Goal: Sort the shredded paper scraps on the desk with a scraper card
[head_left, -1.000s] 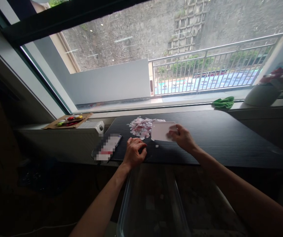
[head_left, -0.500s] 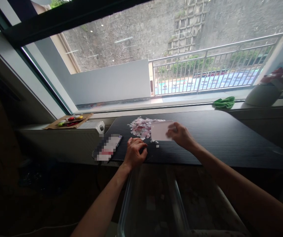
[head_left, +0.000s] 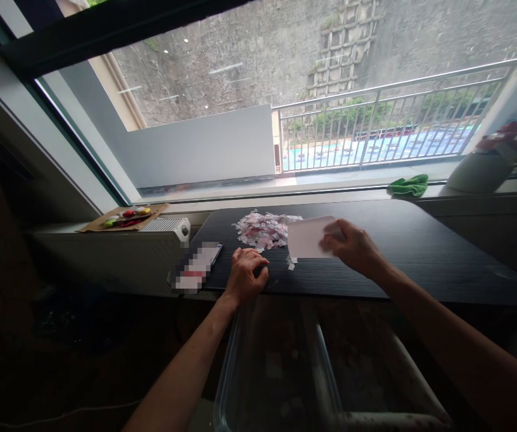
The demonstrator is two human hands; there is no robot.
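A flat, pale rectangular scraper (head_left: pixel 308 236) stands tilted over the table, its left end beside the paper scraps. My right hand (head_left: pixel 350 245), slightly blurred, is closed around its right end. The heap of white and pinkish paper scraps (head_left: pixel 262 229) lies on the dark table (head_left: pixel 402 252); a few loose bits sit below the scraper. Near the front table edge rests my left hand (head_left: pixel 248 273), holding nothing, fingers loosely bent and thumb apart. It is just in front of the heap. Below the edge is a clear plastic bin (head_left: pixel 226 372) with a few scraps inside.
Left of my left hand lies a phone (head_left: pixel 197 267), its screen blurred out. A radiator (head_left: pixel 168 228) carries cardboard with colourful small items (head_left: pixel 127 217). A green cloth (head_left: pixel 409 186) and a grey-white container (head_left: pixel 481 171) stand on the sill by the window.
My right hand and the scraper have moved to the right, away from the heap. A few loose bits now lie close under the scraper. My left hand stays nearly in place.
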